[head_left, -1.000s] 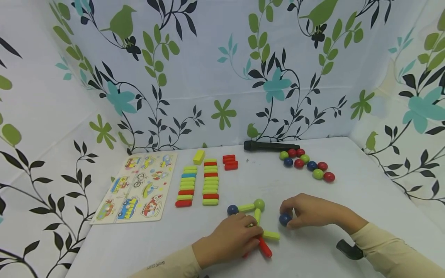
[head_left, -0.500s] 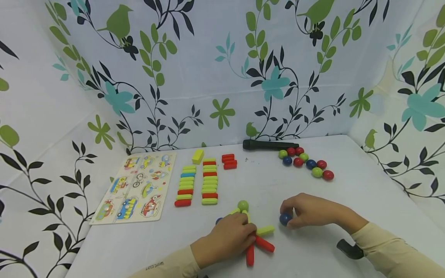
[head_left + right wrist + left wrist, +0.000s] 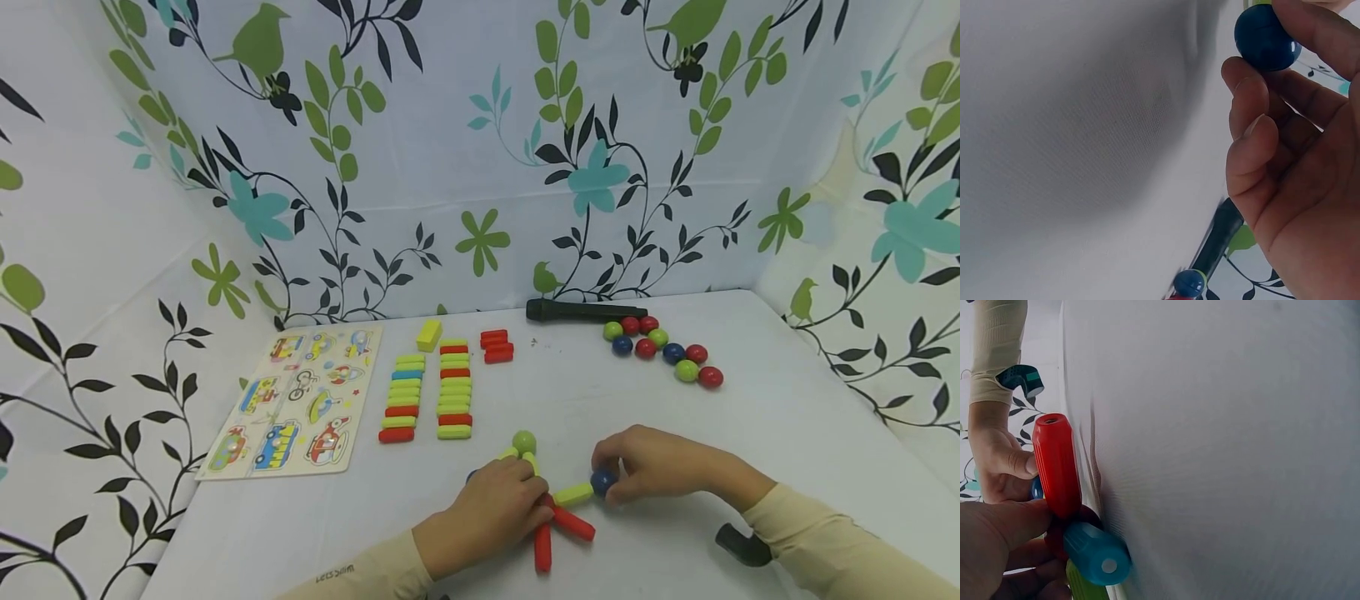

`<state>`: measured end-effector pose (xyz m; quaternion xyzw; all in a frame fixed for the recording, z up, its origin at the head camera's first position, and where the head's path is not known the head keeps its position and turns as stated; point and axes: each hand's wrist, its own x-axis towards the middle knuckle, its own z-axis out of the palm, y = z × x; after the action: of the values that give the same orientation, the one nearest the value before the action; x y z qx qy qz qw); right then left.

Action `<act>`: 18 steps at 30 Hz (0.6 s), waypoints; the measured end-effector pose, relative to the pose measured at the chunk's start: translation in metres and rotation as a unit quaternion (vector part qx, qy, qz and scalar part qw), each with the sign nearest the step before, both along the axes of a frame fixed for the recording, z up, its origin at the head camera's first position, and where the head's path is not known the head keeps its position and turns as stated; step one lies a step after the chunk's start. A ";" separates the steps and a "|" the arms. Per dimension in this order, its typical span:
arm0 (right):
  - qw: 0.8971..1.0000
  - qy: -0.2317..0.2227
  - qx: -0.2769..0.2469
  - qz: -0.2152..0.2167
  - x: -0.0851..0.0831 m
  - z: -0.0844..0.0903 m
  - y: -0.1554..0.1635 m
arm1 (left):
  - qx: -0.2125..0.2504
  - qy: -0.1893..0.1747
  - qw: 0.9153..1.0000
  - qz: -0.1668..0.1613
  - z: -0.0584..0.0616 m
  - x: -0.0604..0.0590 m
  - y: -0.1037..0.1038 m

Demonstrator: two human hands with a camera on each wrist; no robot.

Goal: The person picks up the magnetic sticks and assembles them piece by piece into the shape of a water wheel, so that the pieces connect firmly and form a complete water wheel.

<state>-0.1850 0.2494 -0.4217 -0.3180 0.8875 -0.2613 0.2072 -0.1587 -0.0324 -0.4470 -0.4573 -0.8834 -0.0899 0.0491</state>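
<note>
Fingers of the right hand (image 3: 660,465) curl round a blue ball (image 3: 602,482), pinching it against the end of a green stick (image 3: 573,495). Beside it, the left hand (image 3: 495,515) grips the hub of the stick figure, where two red sticks (image 3: 558,533) fan out toward the table's (image 3: 750,417) near edge. A green ball (image 3: 524,442) tops it.

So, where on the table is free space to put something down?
Free: between the red sticks and the balls, above both hands; also right of the balls. Crowded: near the puzzle board and stick rows, and around the hands.
</note>
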 end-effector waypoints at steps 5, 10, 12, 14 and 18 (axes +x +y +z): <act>1.000 0.011 0.010 -0.010 -0.005 -0.005 -0.001 | 0.000 -0.011 1.000 -0.002 0.001 0.000 0.000; 1.000 0.020 0.009 -0.010 -0.011 -0.004 -0.004 | -0.002 -0.019 1.000 -0.005 0.002 0.000 -0.001; 1.000 0.022 0.011 -0.012 -0.013 -0.004 -0.005 | -0.005 -0.022 1.000 -0.007 0.003 0.000 -0.001; 1.000 0.019 0.013 -0.015 -0.014 -0.004 -0.006 | -0.007 -0.027 1.000 -0.011 0.003 0.000 0.000; 1.000 0.017 0.018 -0.018 -0.017 -0.006 -0.007 | -0.009 -0.033 0.999 -0.013 0.004 0.001 -0.001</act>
<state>-0.2019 0.2423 -0.4277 -0.3023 0.9012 -0.2435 0.1929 -0.1578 -0.0335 -0.4431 -0.4663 -0.8791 -0.0979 0.0148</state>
